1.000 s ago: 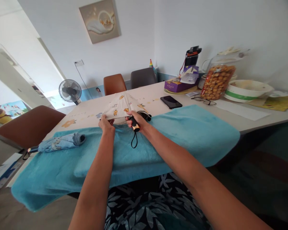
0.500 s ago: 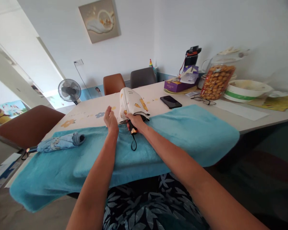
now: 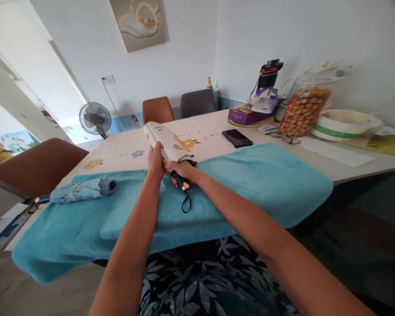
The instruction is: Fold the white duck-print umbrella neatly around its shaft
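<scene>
A white umbrella (image 3: 171,142) with orange prints is folded in front of me, tilted with its top pointing away to the left. Its black handle (image 3: 180,180) has a gold-coloured end and a wrist loop (image 3: 186,202). My right hand (image 3: 183,170) is closed around the base of the canopy by the handle. My left hand (image 3: 156,162) is closed on the canopy's left side. Beneath lies a blue cloth (image 3: 250,180) spread over the table's near edge. To the left on the cloth rests a rolled light-blue umbrella (image 3: 82,191).
Right of the cloth on the table (image 3: 204,127) lie a phone (image 3: 237,138) and eyeglasses (image 3: 285,138). Behind them stand a purple box (image 3: 242,116), a jar of nuts (image 3: 303,112) and a white bowl (image 3: 344,125). Chairs (image 3: 157,109) and a fan (image 3: 95,118) are beyond.
My left hand has gone from apart and open to holding the canopy. The white umbrella's top has swung left, and its handle end has shifted slightly right.
</scene>
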Available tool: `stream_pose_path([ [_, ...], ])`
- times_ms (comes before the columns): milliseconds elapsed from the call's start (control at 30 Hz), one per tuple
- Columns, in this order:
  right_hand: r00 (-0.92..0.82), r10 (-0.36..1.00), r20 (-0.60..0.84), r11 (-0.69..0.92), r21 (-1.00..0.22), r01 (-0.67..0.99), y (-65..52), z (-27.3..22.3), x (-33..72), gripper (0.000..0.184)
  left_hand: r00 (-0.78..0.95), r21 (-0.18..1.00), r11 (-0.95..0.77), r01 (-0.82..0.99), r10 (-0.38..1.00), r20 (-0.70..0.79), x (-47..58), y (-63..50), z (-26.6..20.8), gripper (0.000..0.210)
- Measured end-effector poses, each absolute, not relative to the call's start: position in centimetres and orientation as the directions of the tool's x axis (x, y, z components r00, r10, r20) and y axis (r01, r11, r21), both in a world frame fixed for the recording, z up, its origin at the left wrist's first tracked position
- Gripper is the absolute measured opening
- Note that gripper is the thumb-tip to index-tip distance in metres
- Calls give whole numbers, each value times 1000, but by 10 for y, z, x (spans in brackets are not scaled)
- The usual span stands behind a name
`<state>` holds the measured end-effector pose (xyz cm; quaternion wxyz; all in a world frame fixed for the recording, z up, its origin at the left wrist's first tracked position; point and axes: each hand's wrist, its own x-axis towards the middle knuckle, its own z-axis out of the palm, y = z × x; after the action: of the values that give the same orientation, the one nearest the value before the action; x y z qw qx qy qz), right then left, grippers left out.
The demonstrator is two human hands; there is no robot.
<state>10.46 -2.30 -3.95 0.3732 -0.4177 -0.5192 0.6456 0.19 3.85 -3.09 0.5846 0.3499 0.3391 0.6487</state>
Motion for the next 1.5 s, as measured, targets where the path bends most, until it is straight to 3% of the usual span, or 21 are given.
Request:
stream_pose_path([
  [100,-460,871,-170,-210,-977,-37,-25,-36,107,29,-79,819,-129,-559,992,103,-1,38,-28,35],
  [267,-577,791,-201,-241,-971,8,-28,-32,111,32,84,725,-2,-689,993,84,-7,29,-21,37],
  [400,-556,819,-141,-220,-973,-76,-27,-34,109,23,63,667,-9,-745,994,84,-11,30,-21,37],
  [567,-497,864,-76,-161,-978,-130,-22,-38,107,28,46,665,-25,-746,995,90,-12,32,-25,37],
  [700,-549,827,-124,-214,-971,-103,-22,-37,110,22,59,700,-19,-713,994,87,-11,28,-23,39],
  [833,-582,801,-141,-230,-970,-82,-27,-34,114,12,-9,711,-86,-698,994,111,-19,33,-20,39],
  [1000,-624,770,-133,-212,-976,-54,-28,-36,114,13,-178,644,-226,-731,974,140,-45,42,-19,42],
  [1100,-560,812,-163,-246,-966,-76,-24,-39,110,13,-264,654,-223,-723,964,36,-54,43,-21,43],
  [1233,-277,946,-168,-208,-971,-119,-19,-42,104,19,-250,772,-71,-632,961,-116,-43,44,-24,30],
  [1367,-88,995,-51,-58,-995,-82,-15,-46,100,20,-99,838,21,-546,991,-89,-14,41,-26,12],
  [1500,-64,997,42,48,-995,92,-14,-49,98,17,45,888,16,-460,999,5,8,38,-33,19],
])
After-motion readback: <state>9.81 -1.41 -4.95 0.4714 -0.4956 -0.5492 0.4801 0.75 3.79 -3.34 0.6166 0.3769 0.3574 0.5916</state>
